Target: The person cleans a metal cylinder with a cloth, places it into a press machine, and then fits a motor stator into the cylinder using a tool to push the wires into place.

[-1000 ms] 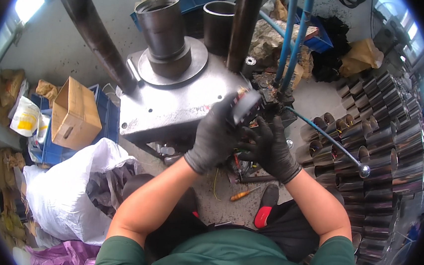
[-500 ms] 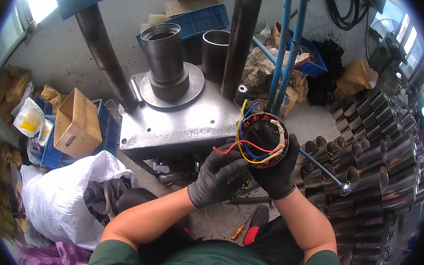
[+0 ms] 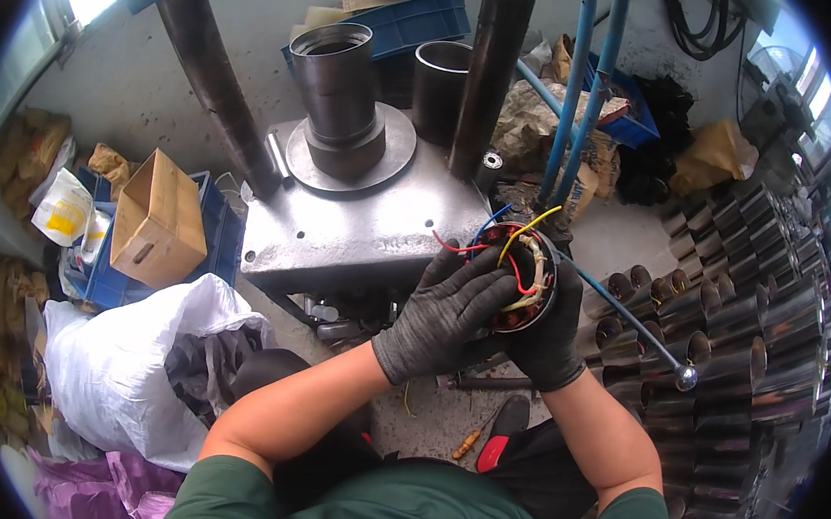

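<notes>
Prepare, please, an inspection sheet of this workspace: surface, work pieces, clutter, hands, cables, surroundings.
Surface: metal table, bearing a dark cylinder on a round plate.
Job's things: round wound part with red, yellow and blue wires.
Clutter: wooden-handled tool on the floor; white sack at left.
Hands: gloved right hand holds the part; gloved left hand at its wires, grip unclear.
Cables: black cables hang at upper right.
Surroundings: metal cylinders at right; cardboard box at left.
</notes>
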{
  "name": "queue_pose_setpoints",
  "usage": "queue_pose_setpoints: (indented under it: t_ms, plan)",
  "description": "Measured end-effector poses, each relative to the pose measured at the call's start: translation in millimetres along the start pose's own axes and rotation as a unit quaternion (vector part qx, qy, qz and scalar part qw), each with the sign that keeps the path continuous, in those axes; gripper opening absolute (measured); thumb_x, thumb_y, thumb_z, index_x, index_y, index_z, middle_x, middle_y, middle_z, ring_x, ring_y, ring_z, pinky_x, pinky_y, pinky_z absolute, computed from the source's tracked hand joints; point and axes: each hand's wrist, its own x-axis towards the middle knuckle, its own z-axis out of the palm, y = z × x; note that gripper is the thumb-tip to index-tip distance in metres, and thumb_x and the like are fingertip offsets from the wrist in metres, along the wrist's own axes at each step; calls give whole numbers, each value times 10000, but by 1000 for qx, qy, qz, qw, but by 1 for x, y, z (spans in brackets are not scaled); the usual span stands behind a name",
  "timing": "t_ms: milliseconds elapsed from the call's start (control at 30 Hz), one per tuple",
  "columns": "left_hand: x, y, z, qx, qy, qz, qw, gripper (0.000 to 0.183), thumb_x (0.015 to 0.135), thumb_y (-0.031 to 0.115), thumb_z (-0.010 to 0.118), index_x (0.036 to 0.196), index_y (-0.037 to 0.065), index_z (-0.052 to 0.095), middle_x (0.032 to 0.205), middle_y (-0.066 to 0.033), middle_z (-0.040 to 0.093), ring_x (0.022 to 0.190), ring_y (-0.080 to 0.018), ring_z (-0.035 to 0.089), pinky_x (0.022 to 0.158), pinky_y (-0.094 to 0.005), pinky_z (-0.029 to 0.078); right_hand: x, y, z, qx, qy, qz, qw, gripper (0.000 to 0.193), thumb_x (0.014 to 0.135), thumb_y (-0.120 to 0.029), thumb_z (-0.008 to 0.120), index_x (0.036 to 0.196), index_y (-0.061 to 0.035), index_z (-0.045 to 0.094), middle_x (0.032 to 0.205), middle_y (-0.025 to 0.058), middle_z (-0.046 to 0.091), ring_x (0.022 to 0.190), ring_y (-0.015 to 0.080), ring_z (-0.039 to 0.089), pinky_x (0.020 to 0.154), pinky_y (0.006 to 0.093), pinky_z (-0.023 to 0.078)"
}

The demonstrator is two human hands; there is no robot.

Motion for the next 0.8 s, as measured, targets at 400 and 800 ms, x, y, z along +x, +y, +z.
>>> queue_pose_setpoints:
  t_ms: [400,800]
  plan:
    - [5,7,1,-60,28,-38,997,698,787,242,839,1433,152,591,1325,-93,697,1322,-346,578,1177,-576,389,-1,7,-3,45,97,67,992,851,973,-753,484,1524,-104,491,1413,147,608,1275,308,615,1111,458,508]
    - [-8,2,-12,16,112,71,991,555,731,253,853,1255,199,676,1155,-12,694,1218,-283,643,1093,-523,437,-5,-5,3,48,50,52,996,852,992,-712,431,1534,-57,480,1442,204,596,1308,359,598,1149,495,466]
